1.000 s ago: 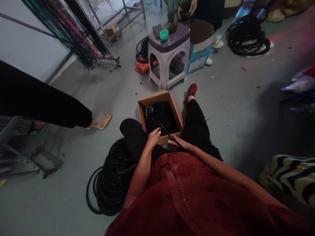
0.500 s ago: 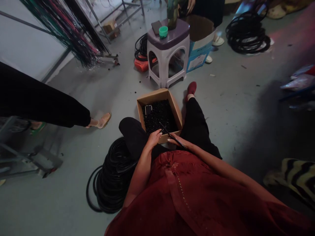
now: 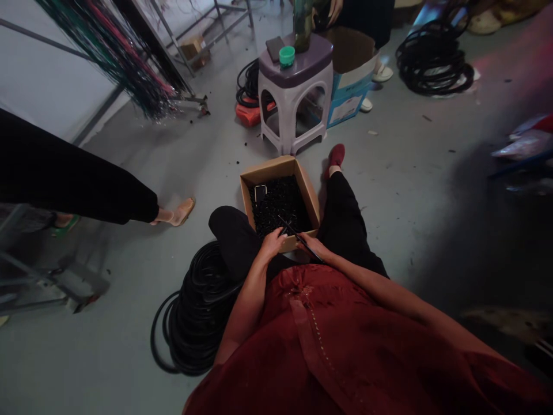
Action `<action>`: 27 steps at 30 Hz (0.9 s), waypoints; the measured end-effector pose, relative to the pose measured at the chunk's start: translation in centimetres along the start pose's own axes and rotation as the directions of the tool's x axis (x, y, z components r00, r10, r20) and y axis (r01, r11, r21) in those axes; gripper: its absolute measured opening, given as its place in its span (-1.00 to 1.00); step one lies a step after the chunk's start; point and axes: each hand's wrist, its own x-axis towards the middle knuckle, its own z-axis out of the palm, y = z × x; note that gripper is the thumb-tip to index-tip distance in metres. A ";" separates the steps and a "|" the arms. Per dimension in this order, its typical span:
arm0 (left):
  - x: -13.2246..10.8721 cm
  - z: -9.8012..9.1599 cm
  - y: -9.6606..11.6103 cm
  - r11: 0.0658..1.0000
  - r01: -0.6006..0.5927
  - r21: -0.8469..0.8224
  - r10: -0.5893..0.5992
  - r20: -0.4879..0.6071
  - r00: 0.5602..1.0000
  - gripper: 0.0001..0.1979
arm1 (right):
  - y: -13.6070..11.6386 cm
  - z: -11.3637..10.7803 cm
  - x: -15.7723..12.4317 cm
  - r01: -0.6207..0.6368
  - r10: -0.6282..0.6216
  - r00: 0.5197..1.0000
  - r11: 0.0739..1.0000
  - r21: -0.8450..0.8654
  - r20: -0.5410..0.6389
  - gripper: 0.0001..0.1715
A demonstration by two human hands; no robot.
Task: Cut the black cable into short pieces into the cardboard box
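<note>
Black rod (image 3: pixel 299 236) slants over the near edge of the cardboard box (image 3: pixel 272 169), right hand (image 3: pixel 314 246) wrapped round it, left hand (image 3: pixel 272 243) pinching some dark bit (image 3: pixel 283 231), and the right grip's tucked tighter than a second ago, so probably steadier.

At twelve o'clock, a round green thing (image 3: pixel 286 56) and a bottle (image 3: pixel 302 29) are held up by a stool (image 3: pixel 313 60). At one o'clock, a blue box (image 3: pixel 354 89) is seen. Shiny strings (image 3: pixel 123 69) are hung at ten o'clock; someone's foot (image 3: pixel 184 211) is seen at nine.

No legible text anywhere
</note>
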 end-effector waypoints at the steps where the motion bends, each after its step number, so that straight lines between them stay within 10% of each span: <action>1: 0.0 0.0 0.0 1.000 0.004 0.005 -0.004 0.013 1.000 -0.56 | 0.0 0.0 0.0 0.002 -0.002 1.000 1.000 -0.011 -0.004 -0.66; 27: 1.1 0.3 -0.6 0.972 -0.027 0.233 0.021 0.028 0.999 -0.71 | 1.0 1.1 1.2 -0.024 0.021 1.000 0.988 -0.150 -0.023 -0.75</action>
